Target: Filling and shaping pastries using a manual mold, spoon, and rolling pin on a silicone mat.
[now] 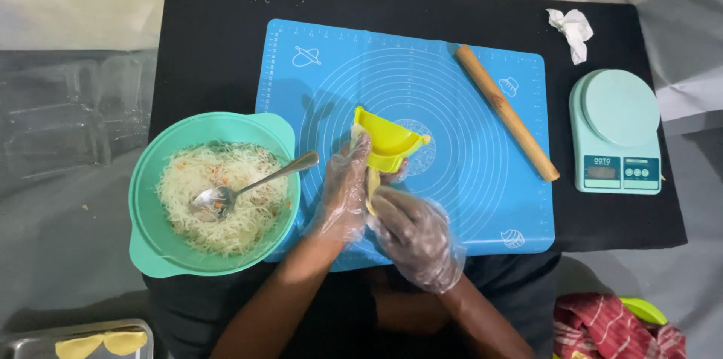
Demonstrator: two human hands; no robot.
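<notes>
- Both gloved hands meet over the near middle of the blue silicone mat (467, 201): the left hand (343, 193) and right hand (414, 235) clamp a folded yellow dumpling press (385, 147).
- Uneven squeezing could split the dough and spill filling.
- Left of the mat, the spoon (252, 186) in the green bowl (151, 238) of shredded filling might get knocked by an elbow.

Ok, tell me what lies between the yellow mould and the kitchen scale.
In the head view, a wooden rolling pin lies slantwise on the blue mat between the yellow mould and the kitchen scale.
</notes>
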